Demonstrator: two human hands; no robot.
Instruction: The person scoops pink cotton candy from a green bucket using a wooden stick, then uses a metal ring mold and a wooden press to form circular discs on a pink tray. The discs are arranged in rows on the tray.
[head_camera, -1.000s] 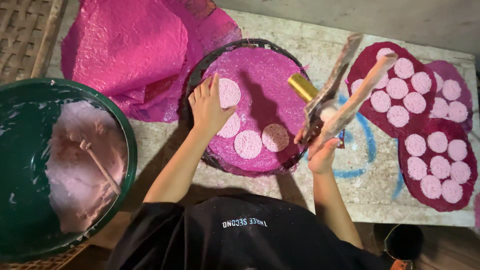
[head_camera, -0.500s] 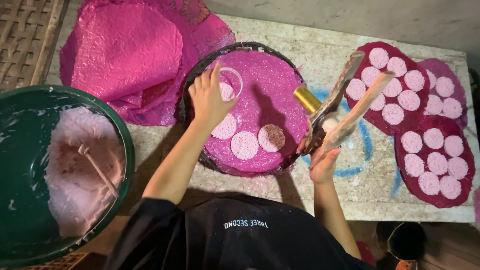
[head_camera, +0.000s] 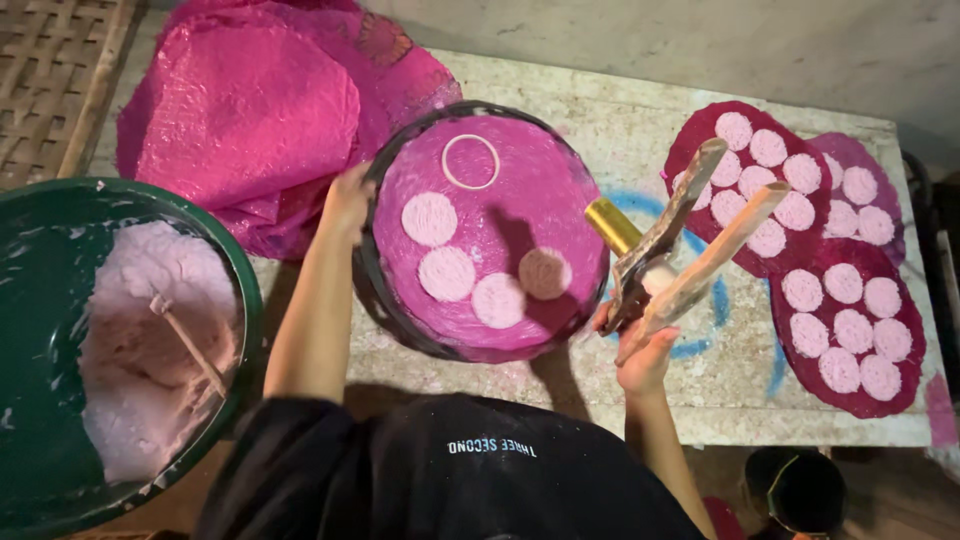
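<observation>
Pressing step in hand; wooden press is gripped by right hand; round tray rim is held by left hand fingers; next disc placement needs tray turned.

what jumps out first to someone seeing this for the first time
The vivid magenta sheet over the round dark tray at centre, dotted with pale pink discs, grabs the eye. The left hand grips the tray's rim, while the right hand holds a wooden press with a gold cylinder beside it. At left sits a green basin of pink dough.
</observation>
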